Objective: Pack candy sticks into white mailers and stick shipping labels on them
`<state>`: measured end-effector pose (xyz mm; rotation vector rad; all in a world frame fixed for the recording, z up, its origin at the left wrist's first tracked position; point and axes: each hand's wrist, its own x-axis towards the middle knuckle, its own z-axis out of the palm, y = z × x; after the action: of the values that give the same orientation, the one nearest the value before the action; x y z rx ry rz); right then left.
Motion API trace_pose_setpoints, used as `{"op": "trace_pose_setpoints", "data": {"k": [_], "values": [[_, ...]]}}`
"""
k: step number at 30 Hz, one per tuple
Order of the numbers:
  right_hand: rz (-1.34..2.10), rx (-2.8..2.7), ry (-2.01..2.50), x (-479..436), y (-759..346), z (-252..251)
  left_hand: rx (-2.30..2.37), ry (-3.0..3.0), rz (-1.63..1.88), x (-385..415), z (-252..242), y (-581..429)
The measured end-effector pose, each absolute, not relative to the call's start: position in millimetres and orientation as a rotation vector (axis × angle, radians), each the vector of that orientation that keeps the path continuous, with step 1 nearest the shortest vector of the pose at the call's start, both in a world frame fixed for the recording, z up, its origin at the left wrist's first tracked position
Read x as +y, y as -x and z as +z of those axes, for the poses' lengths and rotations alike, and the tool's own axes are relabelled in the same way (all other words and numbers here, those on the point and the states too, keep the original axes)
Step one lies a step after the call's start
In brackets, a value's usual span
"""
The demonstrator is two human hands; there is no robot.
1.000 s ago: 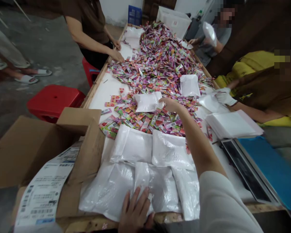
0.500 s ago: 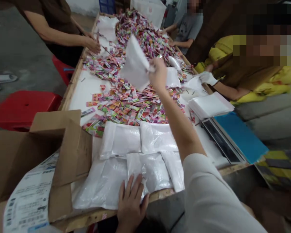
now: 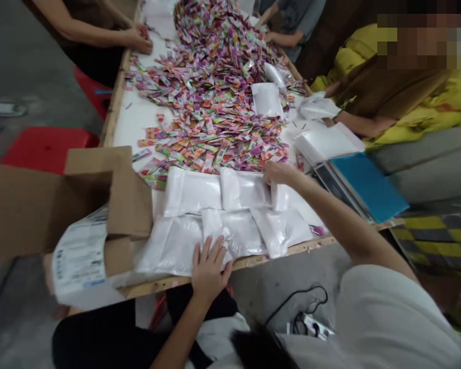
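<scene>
My left hand (image 3: 209,266) lies flat with fingers spread on the front row of filled white bags (image 3: 230,236) at the table's near edge. My right hand (image 3: 278,174) reaches to the right end of the back row, fingers curled on the top edge of a white bag (image 3: 292,197) that lies on the table beside two others (image 3: 218,189). Just beyond them spreads a big pile of colourful sachets (image 3: 218,92).
An open cardboard box (image 3: 61,200) with a printed label sheet (image 3: 80,256) stands at the left. A stack of empty white bags (image 3: 326,143), a scale and a blue tray (image 3: 369,184) sit at the right. Co-workers' hands (image 3: 138,41) work along both sides. Red stools (image 3: 46,148) stand left; cables (image 3: 303,307) lie below.
My right hand has brought the white bag down from above the sachet pile and laid it at the right end of the back row. The left hand stayed flat on the front bags.
</scene>
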<state>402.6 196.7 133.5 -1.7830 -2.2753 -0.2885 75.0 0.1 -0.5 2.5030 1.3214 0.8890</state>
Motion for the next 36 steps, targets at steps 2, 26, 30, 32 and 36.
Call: {"op": "trace_pose_setpoints", "data": {"k": [2, 26, 30, 32, 36], "values": [[-0.153, -2.410, 1.731, 178.8, -384.6, 111.1, 1.248, -2.493, 0.912, 0.2, 2.4, -72.4], [0.171, -1.989, 1.668, 5.7, -194.3, 43.3, 1.653, -1.111, 1.268, -5.0, 59.8, 156.7], [0.674, -1.709, 1.461, -19.4, -144.0, 66.5, 1.406, -0.920, 1.341, -67.9, 79.1, 160.2], [1.149, -1.594, 1.257, -29.9, -101.4, 68.9, 1.353, -0.871, 1.285, -100.7, 80.7, 158.4], [1.535, -1.207, 1.017, -23.6, -29.1, 61.8, 1.335, -0.912, 1.036, -133.4, 73.3, 150.5]]}}
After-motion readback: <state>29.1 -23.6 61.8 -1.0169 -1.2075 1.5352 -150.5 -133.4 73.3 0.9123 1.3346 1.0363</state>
